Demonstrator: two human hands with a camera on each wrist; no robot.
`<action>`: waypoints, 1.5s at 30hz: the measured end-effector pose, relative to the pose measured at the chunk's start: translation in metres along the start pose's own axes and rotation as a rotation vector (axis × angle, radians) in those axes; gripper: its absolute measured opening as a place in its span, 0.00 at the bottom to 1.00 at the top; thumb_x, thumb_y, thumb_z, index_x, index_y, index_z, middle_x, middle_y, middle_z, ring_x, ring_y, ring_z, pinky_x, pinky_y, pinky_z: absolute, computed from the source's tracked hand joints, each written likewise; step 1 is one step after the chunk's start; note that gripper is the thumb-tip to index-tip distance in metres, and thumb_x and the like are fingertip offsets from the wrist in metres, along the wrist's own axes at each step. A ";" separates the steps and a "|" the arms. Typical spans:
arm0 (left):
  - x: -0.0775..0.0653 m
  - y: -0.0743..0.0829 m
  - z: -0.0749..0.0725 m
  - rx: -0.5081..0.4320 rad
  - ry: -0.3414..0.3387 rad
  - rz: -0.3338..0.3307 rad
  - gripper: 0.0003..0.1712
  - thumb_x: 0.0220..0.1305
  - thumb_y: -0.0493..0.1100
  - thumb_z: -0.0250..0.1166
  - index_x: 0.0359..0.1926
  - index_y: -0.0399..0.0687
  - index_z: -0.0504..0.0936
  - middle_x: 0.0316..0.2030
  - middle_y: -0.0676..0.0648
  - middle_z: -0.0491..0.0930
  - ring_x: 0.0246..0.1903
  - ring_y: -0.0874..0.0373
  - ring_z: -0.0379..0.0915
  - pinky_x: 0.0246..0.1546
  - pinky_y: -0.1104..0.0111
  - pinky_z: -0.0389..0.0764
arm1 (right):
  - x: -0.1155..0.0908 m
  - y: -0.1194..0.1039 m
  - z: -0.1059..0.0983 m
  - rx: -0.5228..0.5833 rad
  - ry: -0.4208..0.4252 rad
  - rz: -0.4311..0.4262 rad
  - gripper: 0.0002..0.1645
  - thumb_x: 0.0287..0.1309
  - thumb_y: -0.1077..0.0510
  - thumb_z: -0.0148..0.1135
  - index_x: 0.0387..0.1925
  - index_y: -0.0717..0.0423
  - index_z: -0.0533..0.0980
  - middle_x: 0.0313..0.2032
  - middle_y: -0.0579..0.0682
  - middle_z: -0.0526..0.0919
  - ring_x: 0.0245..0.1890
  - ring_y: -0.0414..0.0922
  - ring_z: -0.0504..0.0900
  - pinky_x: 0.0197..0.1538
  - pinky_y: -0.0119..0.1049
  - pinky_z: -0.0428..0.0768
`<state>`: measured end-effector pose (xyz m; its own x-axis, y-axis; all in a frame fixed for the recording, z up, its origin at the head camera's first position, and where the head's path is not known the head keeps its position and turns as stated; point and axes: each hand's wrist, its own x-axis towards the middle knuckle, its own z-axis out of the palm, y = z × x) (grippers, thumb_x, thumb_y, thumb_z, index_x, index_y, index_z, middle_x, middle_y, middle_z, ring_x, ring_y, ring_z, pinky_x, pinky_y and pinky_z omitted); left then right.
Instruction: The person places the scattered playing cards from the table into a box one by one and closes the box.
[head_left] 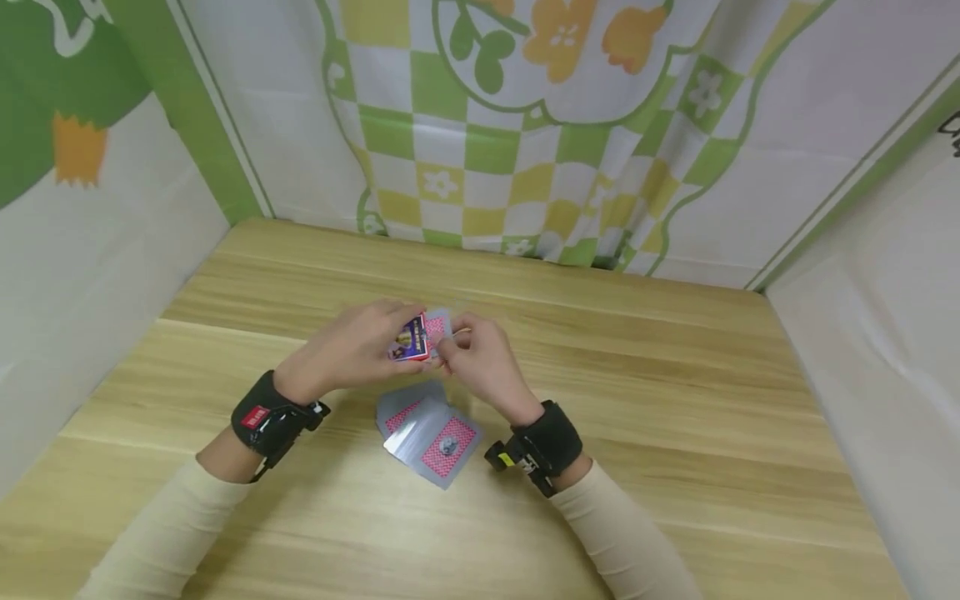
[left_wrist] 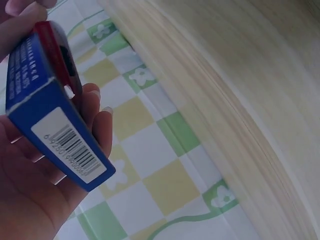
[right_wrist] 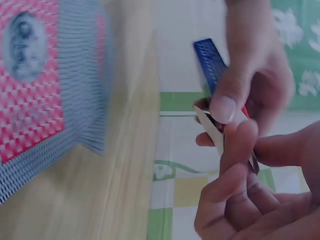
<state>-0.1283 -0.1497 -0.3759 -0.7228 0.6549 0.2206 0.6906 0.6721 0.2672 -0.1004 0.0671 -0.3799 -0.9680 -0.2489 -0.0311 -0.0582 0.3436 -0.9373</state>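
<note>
My left hand (head_left: 356,343) grips a blue and red playing card box (head_left: 407,340), its fingers and thumb round the sides. The left wrist view shows the barcode end of the box (left_wrist: 70,145). From its right-hand end stick out playing cards (head_left: 437,325) with pink checked backs. My right hand (head_left: 489,363) pinches these cards between thumb and fingers at that end. A pale flap (right_wrist: 210,131) stands out beside the fingers in the right wrist view. How many cards are pinched is hidden.
Below the hands, fanned playing cards (head_left: 450,447) lie face down on the wooden table (head_left: 645,467). A checked curtain (head_left: 487,150) hangs behind the table's far edge. White and green cloth walls (head_left: 862,208) stand on both sides.
</note>
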 end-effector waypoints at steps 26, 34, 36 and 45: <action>-0.004 0.001 -0.002 0.048 0.014 -0.012 0.50 0.54 0.62 0.81 0.66 0.32 0.77 0.48 0.37 0.87 0.42 0.50 0.85 0.40 0.58 0.87 | -0.009 0.015 -0.014 -0.627 -0.372 0.090 0.21 0.60 0.43 0.77 0.29 0.52 0.77 0.24 0.43 0.76 0.24 0.39 0.72 0.28 0.31 0.69; -0.003 0.001 -0.005 0.057 0.008 -0.019 0.49 0.54 0.62 0.81 0.66 0.33 0.78 0.50 0.37 0.87 0.45 0.48 0.85 0.43 0.55 0.87 | -0.021 0.017 -0.004 -0.857 -0.513 0.190 0.30 0.47 0.37 0.84 0.19 0.51 0.75 0.17 0.41 0.67 0.20 0.40 0.67 0.23 0.33 0.61; -0.003 0.002 -0.005 0.057 0.006 -0.023 0.49 0.54 0.62 0.81 0.66 0.33 0.78 0.50 0.38 0.87 0.44 0.49 0.85 0.42 0.56 0.87 | -0.022 0.017 -0.004 -0.866 -0.505 0.186 0.29 0.47 0.38 0.84 0.20 0.51 0.76 0.18 0.41 0.69 0.20 0.40 0.68 0.23 0.33 0.62; -0.003 0.002 -0.005 0.049 -0.013 -0.037 0.48 0.55 0.63 0.80 0.66 0.35 0.78 0.50 0.39 0.87 0.43 0.50 0.84 0.42 0.57 0.86 | -0.018 0.020 -0.007 -0.828 -0.522 0.168 0.26 0.49 0.41 0.84 0.24 0.52 0.77 0.22 0.42 0.72 0.23 0.40 0.70 0.26 0.33 0.66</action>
<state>-0.1244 -0.1520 -0.3713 -0.7473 0.6339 0.1993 0.6644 0.7116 0.2282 -0.0864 0.0850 -0.3958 -0.7620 -0.4383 -0.4767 -0.2749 0.8855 -0.3747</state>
